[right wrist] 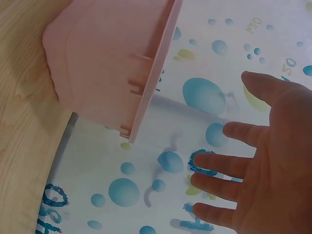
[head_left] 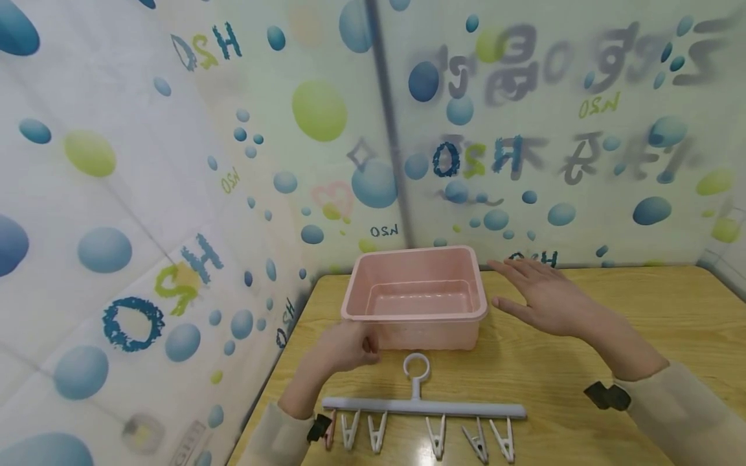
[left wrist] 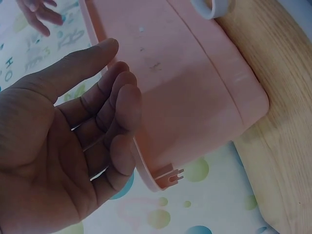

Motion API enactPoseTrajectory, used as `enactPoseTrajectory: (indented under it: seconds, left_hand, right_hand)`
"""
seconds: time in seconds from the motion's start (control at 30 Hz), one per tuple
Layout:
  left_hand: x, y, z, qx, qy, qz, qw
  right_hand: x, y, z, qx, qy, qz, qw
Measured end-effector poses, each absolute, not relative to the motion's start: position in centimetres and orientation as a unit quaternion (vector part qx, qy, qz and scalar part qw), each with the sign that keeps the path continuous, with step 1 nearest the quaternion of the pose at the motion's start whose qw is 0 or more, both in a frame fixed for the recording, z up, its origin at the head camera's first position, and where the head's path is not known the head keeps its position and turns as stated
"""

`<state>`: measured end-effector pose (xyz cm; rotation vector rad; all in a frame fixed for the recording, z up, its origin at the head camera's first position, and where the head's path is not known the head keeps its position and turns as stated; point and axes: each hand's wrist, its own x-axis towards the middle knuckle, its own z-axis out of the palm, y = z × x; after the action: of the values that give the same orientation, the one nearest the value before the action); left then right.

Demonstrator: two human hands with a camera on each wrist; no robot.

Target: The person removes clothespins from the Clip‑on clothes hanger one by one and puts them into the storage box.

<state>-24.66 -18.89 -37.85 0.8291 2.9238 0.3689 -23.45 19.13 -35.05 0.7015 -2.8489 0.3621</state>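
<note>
A pink plastic basin [head_left: 414, 333] stands on the wooden table, its inside bare. Close to its front left corner is my left hand [head_left: 348, 346], fingers loosely curled around nothing; the left wrist view shows the palm and bent fingers [left wrist: 127, 108] beside the basin wall [left wrist: 195, 97]. My right hand [head_left: 544, 294] hovers just off the basin's right side with straight, spread fingers [right wrist: 219, 163], apart from the rim [right wrist: 155, 73]. In front of the basin lies a pale clothes hanger [head_left: 425, 406] with a round hook [head_left: 416, 367] and several clips [head_left: 437, 437] along its bar.
The wooden table [head_left: 583, 388] reaches back to a wall covering [head_left: 524, 194] printed with blue and green bubbles and lettering. Another covered wall [head_left: 146, 194] runs along the left side. Dark straps sit at both sleeve cuffs [head_left: 609, 395].
</note>
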Motion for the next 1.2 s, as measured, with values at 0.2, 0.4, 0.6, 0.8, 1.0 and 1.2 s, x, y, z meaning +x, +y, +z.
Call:
enactPoseTrajectory:
  seconds: [0.2,0.4,0.6,0.8,1.0,1.2]
  left_hand:
    - [-23.9,-19.0,-38.0,0.257,0.957,0.119,0.055]
    - [-23.5,-19.1,-38.5,0.242,0.96,0.12,0.08]
    - [-23.4,-19.3,-39.4,0.247,0.958,0.117,0.086]
    - [-23.2,-19.1,-40.0,0.242,0.956,0.118,0.117]
    - [-22.9,-18.4,-41.7,0.253,0.953,0.074,0.149]
    - [-22.4,-18.0,-43.2,0.278,0.944,0.059,0.167]
  right_hand:
    - [-23.4,19.0,-35.3,0.25,-0.957,0.109,0.096]
    - [-23.4,18.9,-35.6,0.249,-0.959,0.109,0.081]
    - [-23.3,18.8,-36.2,0.246,-0.959,0.114,0.077]
    - [-23.3,18.6,-36.6,0.244,-0.96,0.117,0.073]
    - [-23.0,18.4,-36.5,0.245,-0.96,0.117,0.071]
    - [-23.0,18.4,-36.7,0.248,-0.959,0.12,0.069]
